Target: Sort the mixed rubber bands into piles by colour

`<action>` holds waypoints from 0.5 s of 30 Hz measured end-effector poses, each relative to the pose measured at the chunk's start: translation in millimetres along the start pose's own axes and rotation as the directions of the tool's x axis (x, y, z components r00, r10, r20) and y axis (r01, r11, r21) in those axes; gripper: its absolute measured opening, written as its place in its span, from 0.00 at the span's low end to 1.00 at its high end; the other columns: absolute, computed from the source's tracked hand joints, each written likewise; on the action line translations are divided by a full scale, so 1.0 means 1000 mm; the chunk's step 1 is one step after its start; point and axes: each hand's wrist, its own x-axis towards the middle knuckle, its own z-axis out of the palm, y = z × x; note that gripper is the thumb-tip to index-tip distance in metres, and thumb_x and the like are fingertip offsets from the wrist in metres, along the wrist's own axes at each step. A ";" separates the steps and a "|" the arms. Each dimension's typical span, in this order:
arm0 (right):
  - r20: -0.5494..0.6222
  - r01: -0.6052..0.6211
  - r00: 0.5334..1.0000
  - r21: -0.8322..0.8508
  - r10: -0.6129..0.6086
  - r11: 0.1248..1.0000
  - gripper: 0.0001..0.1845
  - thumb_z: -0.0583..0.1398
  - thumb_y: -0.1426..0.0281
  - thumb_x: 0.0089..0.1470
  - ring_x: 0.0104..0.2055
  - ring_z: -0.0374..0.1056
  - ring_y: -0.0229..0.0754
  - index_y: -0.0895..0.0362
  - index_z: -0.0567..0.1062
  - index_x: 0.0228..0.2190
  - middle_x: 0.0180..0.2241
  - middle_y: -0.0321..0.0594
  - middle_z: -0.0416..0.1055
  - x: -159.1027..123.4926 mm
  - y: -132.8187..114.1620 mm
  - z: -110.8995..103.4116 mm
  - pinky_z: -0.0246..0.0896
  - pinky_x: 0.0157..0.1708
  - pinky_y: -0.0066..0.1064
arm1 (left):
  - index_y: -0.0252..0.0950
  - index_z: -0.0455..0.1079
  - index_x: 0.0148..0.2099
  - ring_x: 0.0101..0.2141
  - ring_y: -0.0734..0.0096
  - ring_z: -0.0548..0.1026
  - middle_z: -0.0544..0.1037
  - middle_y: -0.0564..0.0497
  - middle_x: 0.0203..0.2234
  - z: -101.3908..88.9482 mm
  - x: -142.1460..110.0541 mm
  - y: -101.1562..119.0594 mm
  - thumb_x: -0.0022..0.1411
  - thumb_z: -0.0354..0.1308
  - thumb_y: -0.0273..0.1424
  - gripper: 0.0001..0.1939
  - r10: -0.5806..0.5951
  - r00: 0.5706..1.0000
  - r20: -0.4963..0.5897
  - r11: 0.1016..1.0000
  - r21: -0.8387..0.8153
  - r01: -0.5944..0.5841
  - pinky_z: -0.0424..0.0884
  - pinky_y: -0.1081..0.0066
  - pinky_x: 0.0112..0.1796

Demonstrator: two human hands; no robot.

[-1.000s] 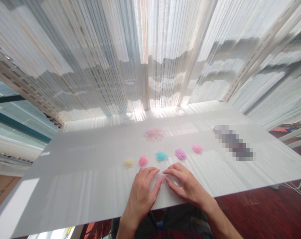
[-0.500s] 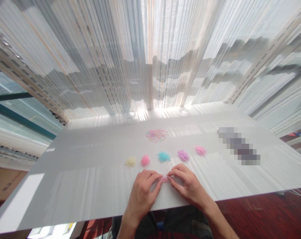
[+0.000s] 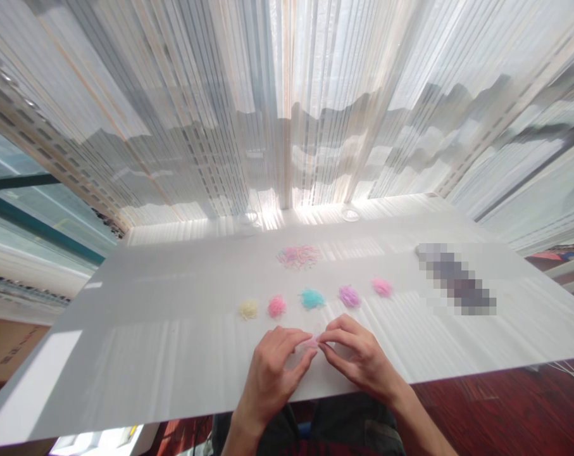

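Observation:
My left hand [image 3: 278, 361] is low over the table's near side, thumb and forefinger parted around a small patch of pale pink-purple bits [image 3: 311, 342]. Opposite it, my right hand [image 3: 355, 351] has its thumb and forefinger pinched together at the same patch; whatever lies between those tips is too small to make out. Beyond the hands runs a row of small heaps of thin strips: yellow [image 3: 248, 310], coral pink [image 3: 276, 306], turquoise [image 3: 312, 298], purple [image 3: 349, 296] and light pink [image 3: 382, 287]. Farther back lies a larger mixed-colour heap [image 3: 298, 256].
The white table [image 3: 139, 335] ends close to my lap. Two clear round dishes [image 3: 350, 215] stand at its back edge by the sheer curtain [image 3: 287, 114]. A blurred-out dark object [image 3: 457, 278] lies on the right. A cardboard box [image 3: 9, 351] is at the left.
The left thumb has moved away from the forefinger, widening the gap between them. The right hand keeps its pinch with only a slight shift. The heaps look the same.

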 end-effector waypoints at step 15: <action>0.015 -0.162 0.987 0.135 0.161 0.978 0.05 0.63 0.69 0.62 0.32 0.73 0.38 0.53 0.79 0.34 0.30 0.35 0.79 0.002 -0.011 0.013 0.69 0.36 0.27 | 0.39 0.76 0.45 0.29 0.71 0.76 0.84 0.51 0.35 -0.005 -0.003 0.000 0.70 0.62 0.26 0.04 0.010 0.998 -0.067 0.989 -0.146 -0.019 0.74 0.71 0.34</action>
